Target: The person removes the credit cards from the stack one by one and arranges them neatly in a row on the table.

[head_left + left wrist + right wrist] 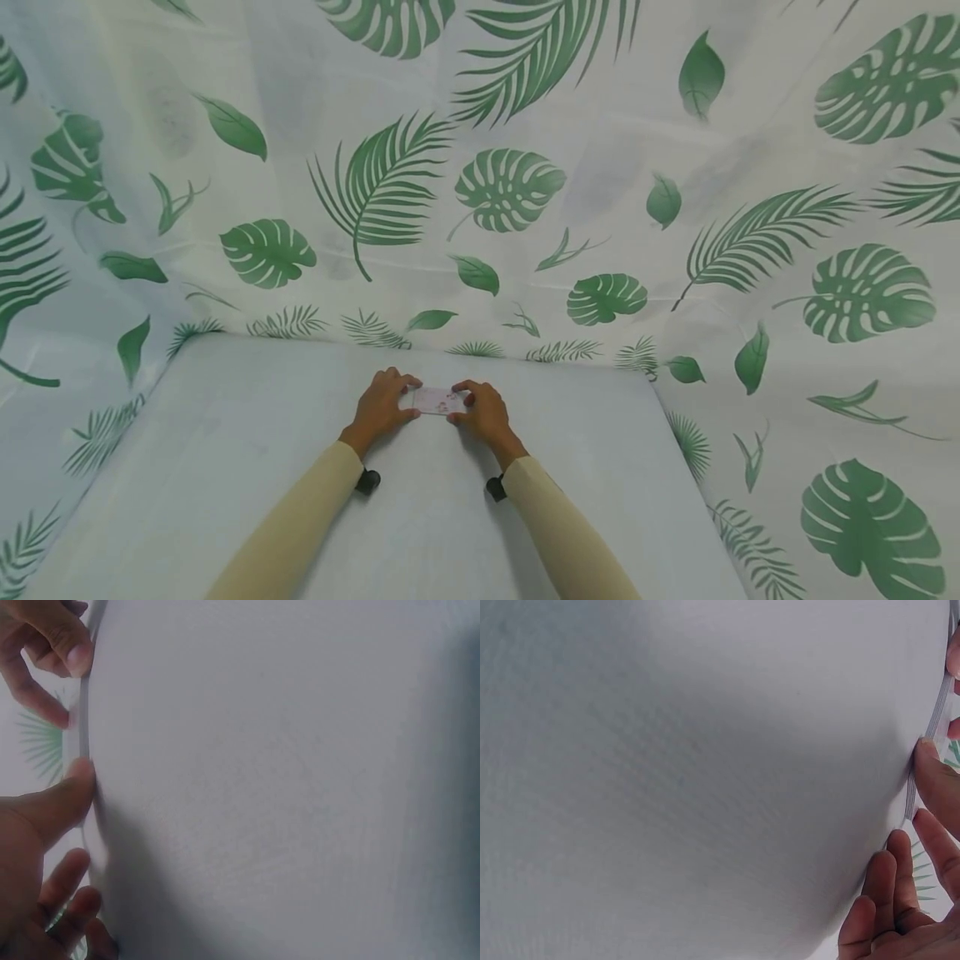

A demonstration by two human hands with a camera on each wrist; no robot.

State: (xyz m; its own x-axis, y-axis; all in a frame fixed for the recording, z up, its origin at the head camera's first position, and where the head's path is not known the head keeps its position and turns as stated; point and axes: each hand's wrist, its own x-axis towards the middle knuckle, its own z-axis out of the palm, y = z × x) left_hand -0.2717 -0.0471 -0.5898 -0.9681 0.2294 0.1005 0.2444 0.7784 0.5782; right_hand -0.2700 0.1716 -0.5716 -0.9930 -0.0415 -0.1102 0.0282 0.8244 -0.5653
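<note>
A small flat rectangular pad [437, 401] with a pale pink flowered top lies on the white surface. Its long side [935, 711] shows thin layered lines in the right wrist view; whether these are pages or cards I cannot tell. My left hand [382, 406] holds the left end between thumb and index finger. At the opposite end, my right hand [486, 412] pinches it the same way. The left wrist view has the left thumb [79, 791] against the near edge, the other fingers loosely bent.
The white tabletop [225, 467] stretches around both hands. White sheeting [600, 175] printed with green leaves rises behind the table and along both sides. A dark wrist camera [367, 481] sits under the left sleeve, another dark camera [496, 488] beside the right sleeve.
</note>
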